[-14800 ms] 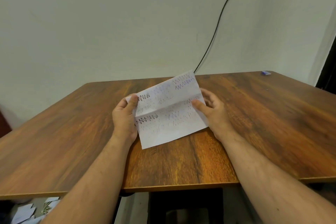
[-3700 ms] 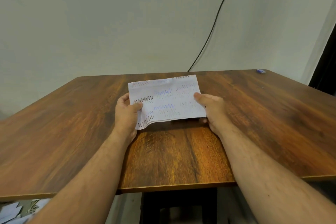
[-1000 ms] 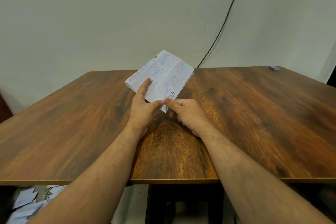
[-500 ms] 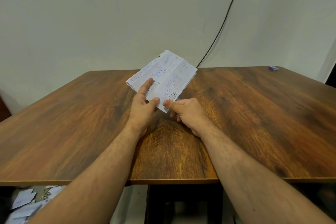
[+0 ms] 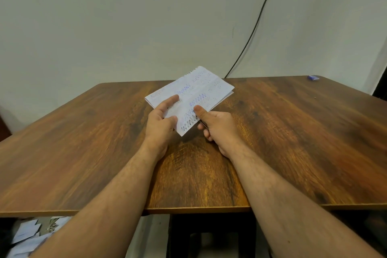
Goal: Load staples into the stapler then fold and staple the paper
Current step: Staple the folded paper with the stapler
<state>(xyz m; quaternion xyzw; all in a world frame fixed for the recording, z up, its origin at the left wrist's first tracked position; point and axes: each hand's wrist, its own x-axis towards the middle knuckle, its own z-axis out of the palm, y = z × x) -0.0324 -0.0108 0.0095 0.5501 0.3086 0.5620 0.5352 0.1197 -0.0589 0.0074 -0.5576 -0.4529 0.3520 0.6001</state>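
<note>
A folded white paper point(image 5: 196, 92) with blue and black zigzag scribbles is held just above the middle of the wooden table point(image 5: 293, 132), turned diagonally with its far corner pointing away. My left hand point(image 5: 160, 123) grips its near left edge, index finger laid on top and thumb on the sheet. My right hand point(image 5: 217, 128) pinches the near right edge with the thumb on top and the fingers underneath. No stapler shows; something small may be hidden under my right fingers, I cannot tell.
A small blue box point(image 5: 313, 77) lies at the table's far right corner. A black cable point(image 5: 255, 25) runs down the wall behind the table. Loose paper pieces point(image 5: 27, 236) lie on the floor at the lower left.
The paper has come down a little toward the table and flattened. My right thumb has slid further onto the sheet. Both hands keep their hold.
</note>
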